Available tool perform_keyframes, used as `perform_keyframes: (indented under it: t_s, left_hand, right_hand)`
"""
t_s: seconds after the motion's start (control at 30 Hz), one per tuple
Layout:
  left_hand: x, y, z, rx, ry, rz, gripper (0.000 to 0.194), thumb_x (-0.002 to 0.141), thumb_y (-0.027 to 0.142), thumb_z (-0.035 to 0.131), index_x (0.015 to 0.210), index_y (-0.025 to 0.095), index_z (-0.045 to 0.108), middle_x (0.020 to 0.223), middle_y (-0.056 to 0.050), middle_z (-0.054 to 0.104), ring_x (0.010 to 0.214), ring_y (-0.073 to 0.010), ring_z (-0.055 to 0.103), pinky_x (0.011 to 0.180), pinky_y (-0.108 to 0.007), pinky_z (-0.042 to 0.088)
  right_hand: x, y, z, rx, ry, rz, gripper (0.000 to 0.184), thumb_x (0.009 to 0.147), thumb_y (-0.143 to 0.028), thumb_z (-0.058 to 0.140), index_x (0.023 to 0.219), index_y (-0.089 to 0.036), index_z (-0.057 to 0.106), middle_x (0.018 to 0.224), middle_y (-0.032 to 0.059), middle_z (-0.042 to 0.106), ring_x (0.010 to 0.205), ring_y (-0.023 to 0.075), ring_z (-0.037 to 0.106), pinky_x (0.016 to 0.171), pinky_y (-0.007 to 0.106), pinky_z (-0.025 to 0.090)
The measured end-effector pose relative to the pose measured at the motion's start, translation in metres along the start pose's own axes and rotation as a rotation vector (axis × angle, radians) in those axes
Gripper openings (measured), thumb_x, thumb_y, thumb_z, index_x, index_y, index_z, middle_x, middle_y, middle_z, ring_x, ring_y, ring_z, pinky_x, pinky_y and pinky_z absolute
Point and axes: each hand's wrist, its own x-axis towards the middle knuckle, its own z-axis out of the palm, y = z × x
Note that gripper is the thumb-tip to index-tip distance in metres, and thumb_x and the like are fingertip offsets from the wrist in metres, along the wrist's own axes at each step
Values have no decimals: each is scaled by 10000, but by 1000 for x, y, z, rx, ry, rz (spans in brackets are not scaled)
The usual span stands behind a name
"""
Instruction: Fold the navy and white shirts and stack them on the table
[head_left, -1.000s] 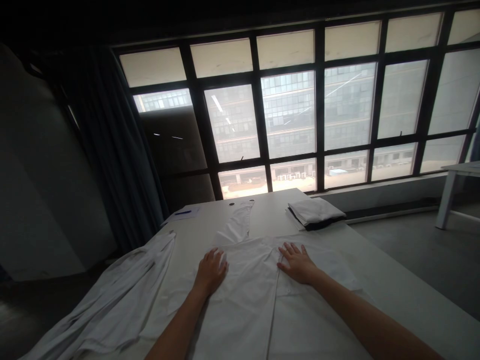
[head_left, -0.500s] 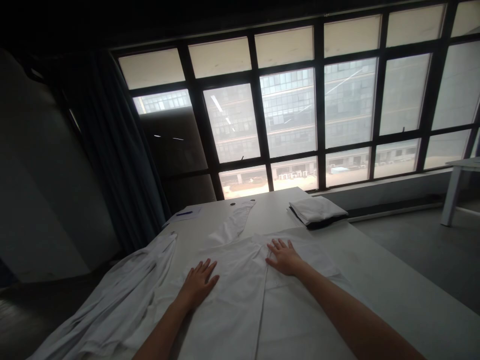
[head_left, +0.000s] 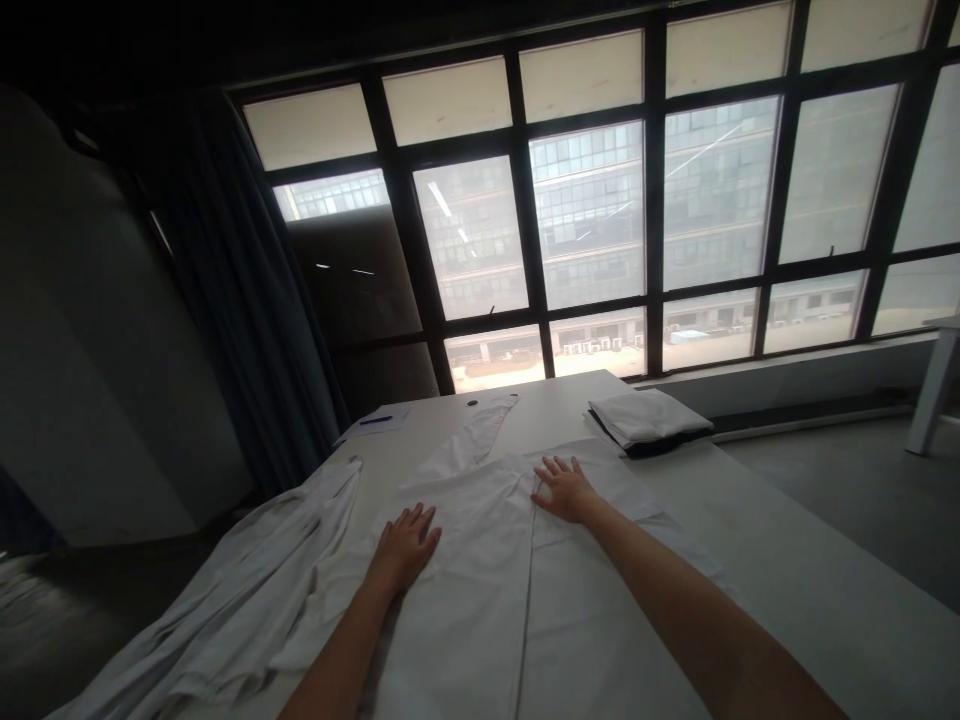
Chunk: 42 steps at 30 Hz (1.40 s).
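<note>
A white garment (head_left: 480, 560) lies spread out on the white table (head_left: 795, 560), with a long seam or edge running down its middle. On its left part rests my left hand (head_left: 407, 548), palm down and fingers stretched. My right hand (head_left: 564, 490) lies flat on the upper part, just right of the seam, fingers spread. Neither hand grips anything. Beyond the hands, a narrow white piece of cloth (head_left: 469, 440) reaches toward the far edge of the table.
More white cloth (head_left: 262, 590) lies heaped along the left side, hanging toward the floor. A folded white and black stack (head_left: 649, 420) sits at the far right. A pen (head_left: 376, 420) lies on paper at the far left. Behind stand a dark curtain (head_left: 247, 300) and large windows.
The view has shifted slightly, so the background sits a little farther right. Both hands stay flat on the garment, with hardly any movement over it.
</note>
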Motion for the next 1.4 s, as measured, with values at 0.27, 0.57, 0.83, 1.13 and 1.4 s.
perform_keyframes:
  t_s: [0.27, 0.57, 0.83, 1.13, 1.4]
  left_hand:
    - [18, 0, 2, 5, 16, -19, 611, 987, 549, 364, 1531, 276, 409, 1619, -75, 346, 1492, -330, 281, 1183, -560, 200]
    - [27, 13, -20, 33, 141, 9, 435, 1008, 421, 365, 1262, 218, 653, 1364, -133, 604, 1298, -287, 503, 1080, -420, 342]
    - [5, 27, -33, 24, 123, -5, 319, 987, 342, 379, 1050, 209, 663, 1067, -92, 708, 1015, -237, 640, 841, -312, 446]
    - [-79, -2, -24, -61, 92, 121, 559, 957, 513, 424, 1412, 205, 524, 1517, -122, 479, 1420, -304, 384, 1139, -433, 298]
    - [-156, -6, -63, -361, -294, 80, 469, 928, 652, 436, 832, 212, 567, 846, -5, 628, 781, -178, 552, 718, -276, 398]
  right_hand:
    - [-32, -32, 10, -49, 176, 152, 532, 992, -460, 371, 1442, -210, 505, 1588, 170, 372, 1462, 374, 275, 1163, 650, 25]
    - [-73, -37, 40, 42, -32, 128, 733, 967, -636, 252, 1580, -235, 293, 1663, 120, 196, 1531, 351, 97, 1147, 660, -94]
    - [-31, -23, 13, 36, -71, 114, 701, 974, -608, 273, 1576, -250, 301, 1663, 102, 213, 1528, 328, 131, 1171, 612, -22]
    - [-47, -50, -15, -6, 77, 127, 482, 980, -370, 389, 1400, -177, 528, 1469, 203, 498, 1377, 346, 378, 1124, 552, 177]
    - [-143, -121, -10, 258, 11, -32, 261, 907, -392, 537, 821, -218, 712, 975, 71, 676, 962, 223, 602, 905, 331, 386]
